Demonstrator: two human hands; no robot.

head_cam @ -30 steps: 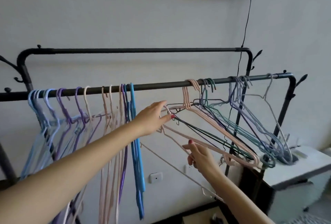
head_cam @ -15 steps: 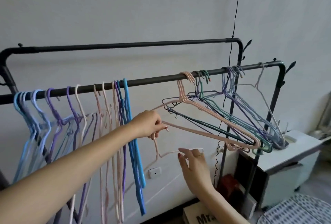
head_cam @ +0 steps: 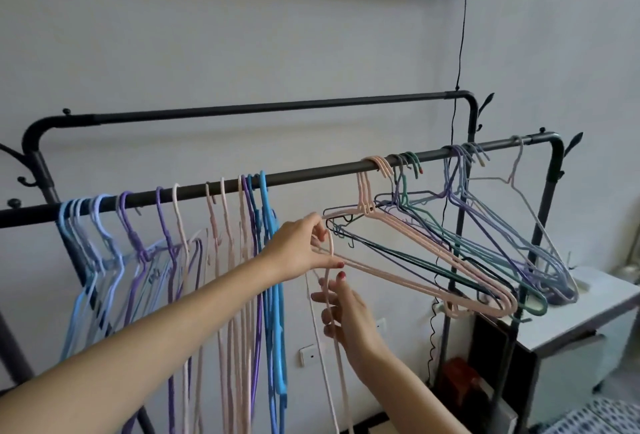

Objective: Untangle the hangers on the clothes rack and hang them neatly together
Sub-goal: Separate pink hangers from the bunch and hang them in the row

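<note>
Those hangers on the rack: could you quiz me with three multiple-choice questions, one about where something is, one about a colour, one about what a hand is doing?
1. Where do the bright blue hangers hang on the front rail?
A. right end
B. left of the hands
C. on the back rail

2. What colour is the loose hanger in the hands?
A. pale pink
B. green
C. black

3. What is the left hand doing?
A. resting open on the rail
B. hanging idle
C. pinching the loose hanger

Answers: 1 B, they hang beside the purple ones, left of both hands. 2 A, its wire is pale pink. 3 C, its fingers close on the hook while the right hand holds the wire below.
</note>
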